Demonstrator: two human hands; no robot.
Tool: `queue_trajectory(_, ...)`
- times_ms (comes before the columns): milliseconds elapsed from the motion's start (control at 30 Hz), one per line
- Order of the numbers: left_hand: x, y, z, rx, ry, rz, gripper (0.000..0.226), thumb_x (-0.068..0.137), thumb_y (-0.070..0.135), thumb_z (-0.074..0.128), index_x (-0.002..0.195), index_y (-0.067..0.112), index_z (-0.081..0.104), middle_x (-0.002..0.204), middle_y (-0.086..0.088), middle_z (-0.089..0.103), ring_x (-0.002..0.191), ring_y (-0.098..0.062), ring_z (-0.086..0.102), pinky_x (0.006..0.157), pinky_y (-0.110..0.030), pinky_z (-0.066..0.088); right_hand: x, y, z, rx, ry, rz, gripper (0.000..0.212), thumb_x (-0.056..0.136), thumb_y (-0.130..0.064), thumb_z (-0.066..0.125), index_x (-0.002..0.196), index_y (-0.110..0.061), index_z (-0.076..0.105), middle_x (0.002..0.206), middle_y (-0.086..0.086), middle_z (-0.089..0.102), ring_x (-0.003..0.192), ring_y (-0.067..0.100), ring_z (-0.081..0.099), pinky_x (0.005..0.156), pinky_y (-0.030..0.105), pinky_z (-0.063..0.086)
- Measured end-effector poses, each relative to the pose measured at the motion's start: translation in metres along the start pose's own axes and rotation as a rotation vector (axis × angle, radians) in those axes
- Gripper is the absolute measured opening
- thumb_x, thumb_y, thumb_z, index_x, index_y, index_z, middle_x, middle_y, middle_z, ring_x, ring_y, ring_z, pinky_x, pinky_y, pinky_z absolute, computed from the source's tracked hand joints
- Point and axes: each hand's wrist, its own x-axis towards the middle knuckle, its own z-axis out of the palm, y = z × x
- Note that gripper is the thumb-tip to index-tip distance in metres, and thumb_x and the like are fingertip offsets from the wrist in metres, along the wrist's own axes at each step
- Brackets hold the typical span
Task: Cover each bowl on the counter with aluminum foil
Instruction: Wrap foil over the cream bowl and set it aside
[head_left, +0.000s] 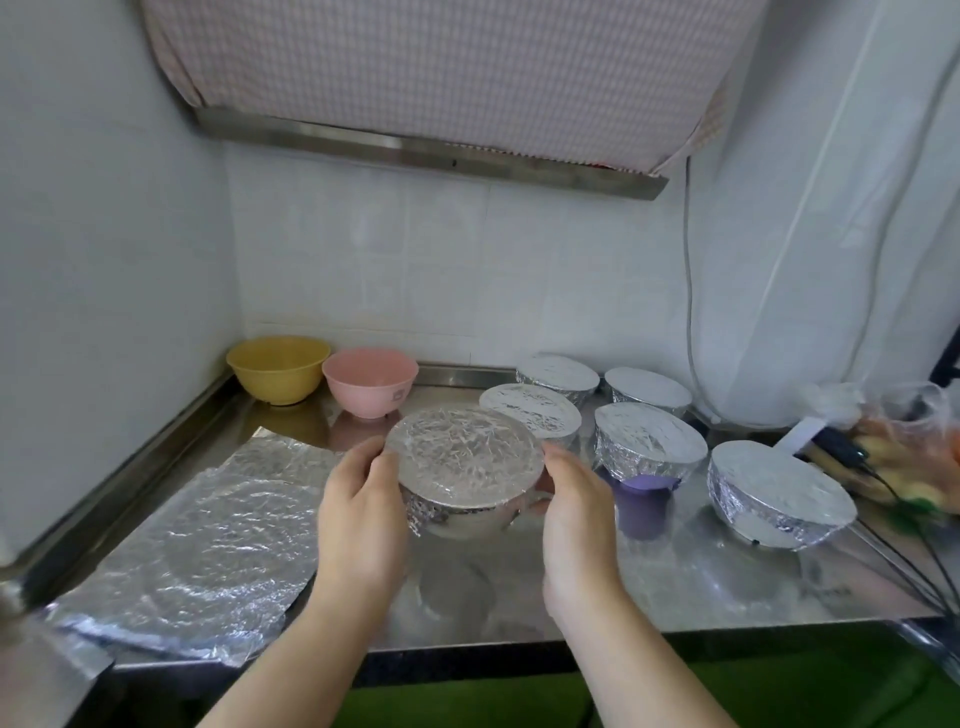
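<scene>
**Foil-topped bowl held in both hands, mid counter**

Foil covers the bowl (465, 462) that sits between the two hands, w/ its base hidden under wrinkled foil; can't tell if it rests on the steel counter (675, 587) or hangs just above it. Left hand (358, 514) curls round its left side, right hand (576, 514) cups the right side; fingertips of both are hidden behind the bowl.

Five more foil-covered bowls stand toward the back right edge; the nearest purple bowl (647, 457) shows colour only below its wrap, others' colours hidden. Yellow bowl (279, 375) and pink bowl (370, 380) stand bare in the back left corner, touching or nearly so.

Loose foil sheets (202, 556) lie along the left edge, front corner cut off. Bags and cables (904, 457) at the right edge are blurred, contents unclear.
</scene>
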Motion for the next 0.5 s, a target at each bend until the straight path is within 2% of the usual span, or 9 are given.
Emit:
queue_trajectory(67, 0.017, 0.018, 0.001, -0.016, -0.009, 0.023, 0.027, 0.095, 0.038, 0.052, 0.115, 0.035, 0.070, 0.108, 0.020, 0.073, 0.108, 0.000, 0.065, 0.103, -0.042, 0.050, 0.017, -0.018, 0.010, -0.015, -0.042, -0.022, 0.030, 0.089, -0.035, 0.060, 0.105, -0.017, 0.079, 0.102, -0.004, 0.077, 0.096, 0.018, 0.067, 0.089, 0.037, 0.051)
queue_trajectory(100, 0.027, 0.026, 0.002, -0.018, -0.016, 0.031, 0.031, 0.092, 0.041, 0.052, 0.117, 0.035, 0.070, 0.113, 0.014, 0.074, 0.112, -0.013, 0.067, 0.106, -0.049, 0.050, 0.027, -0.027, 0.016, -0.024, -0.070, -0.044, 0.025, 0.094, -0.029, 0.059, 0.097, -0.012, 0.077, 0.091, -0.004, 0.075, 0.087, 0.016, 0.063, 0.081, 0.034, 0.048)
queue_trajectory(167, 0.050, 0.041, 0.009, -0.012, -0.050, 0.043, 0.029, 0.090, 0.040, 0.051, 0.111, 0.034, 0.071, 0.113, -0.001, 0.074, 0.107, -0.031, 0.068, 0.097, -0.056, 0.056, 0.051, -0.045, 0.030, -0.066, -0.103, -0.098, 0.029, 0.097, -0.024, 0.056, 0.090, 0.002, 0.068, 0.081, -0.002, 0.068, 0.079, 0.017, 0.057, 0.073, 0.035, 0.042)
queue_trajectory(200, 0.063, 0.050, 0.014, -0.015, -0.063, 0.045, 0.031, 0.089, 0.041, 0.052, 0.115, 0.035, 0.069, 0.117, -0.004, 0.071, 0.106, -0.035, 0.068, 0.090, -0.054, 0.059, 0.064, -0.054, 0.037, -0.093, -0.108, -0.112, 0.030, 0.099, -0.023, 0.054, 0.088, 0.003, 0.064, 0.080, -0.002, 0.066, 0.077, 0.017, 0.055, 0.072, 0.036, 0.040)
queue_trajectory(233, 0.076, 0.059, 0.019, -0.023, -0.064, 0.047, 0.036, 0.091, 0.042, 0.054, 0.124, 0.035, 0.067, 0.124, -0.004, 0.068, 0.108, -0.035, 0.067, 0.088, -0.049, 0.059, 0.076, -0.063, 0.044, -0.120, -0.120, -0.116, 0.030, 0.100, -0.022, 0.052, 0.084, 0.001, 0.063, 0.080, -0.002, 0.065, 0.076, 0.015, 0.055, 0.071, 0.036, 0.040)
queue_trajectory(300, 0.105, 0.070, 0.031, 0.001, -0.060, 0.056, 0.045, 0.100, 0.039, 0.053, 0.144, 0.029, 0.056, 0.138, 0.001, 0.059, 0.122, -0.025, 0.060, 0.103, -0.044, 0.052, 0.106, -0.077, 0.058, -0.150, -0.168, -0.087, 0.030, 0.103, -0.023, 0.050, 0.080, -0.012, 0.065, 0.076, -0.004, 0.067, 0.067, 0.009, 0.059, 0.066, 0.033, 0.041)
queue_trajectory(367, 0.138, 0.074, 0.044, 0.043, -0.070, 0.078, 0.048, 0.105, 0.037, 0.050, 0.151, 0.025, 0.049, 0.132, 0.007, 0.060, 0.125, -0.020, 0.054, 0.111, -0.042, 0.043, 0.136, -0.087, 0.072, -0.169, -0.202, -0.069, 0.032, 0.105, -0.025, 0.049, 0.078, -0.017, 0.065, 0.065, -0.008, 0.066, 0.051, 0.000, 0.058, 0.058, 0.027, 0.041)
queue_trajectory(433, 0.170, 0.074, 0.059, 0.041, -0.085, 0.075, 0.049, 0.106, 0.036, 0.049, 0.154, 0.024, 0.045, 0.118, 0.010, 0.058, 0.114, -0.018, 0.052, 0.098, -0.034, 0.041, 0.166, -0.092, 0.086, -0.197, -0.216, -0.052, 0.033, 0.106, -0.026, 0.050, 0.076, -0.019, 0.063, 0.060, -0.010, 0.062, 0.044, -0.004, 0.054, 0.054, 0.023, 0.039)
queue_trajectory(500, 0.199, 0.070, 0.074, 0.059, -0.108, 0.051, 0.052, 0.107, 0.036, 0.049, 0.156, 0.024, 0.040, 0.120, 0.006, 0.053, 0.096, -0.014, 0.052, 0.081, -0.028, 0.036, 0.197, -0.089, 0.101, -0.224, -0.217, -0.045, 0.030, 0.106, -0.024, 0.049, 0.080, -0.017, 0.062, 0.067, -0.006, 0.060, 0.051, 0.000, 0.055, 0.057, 0.024, 0.038)
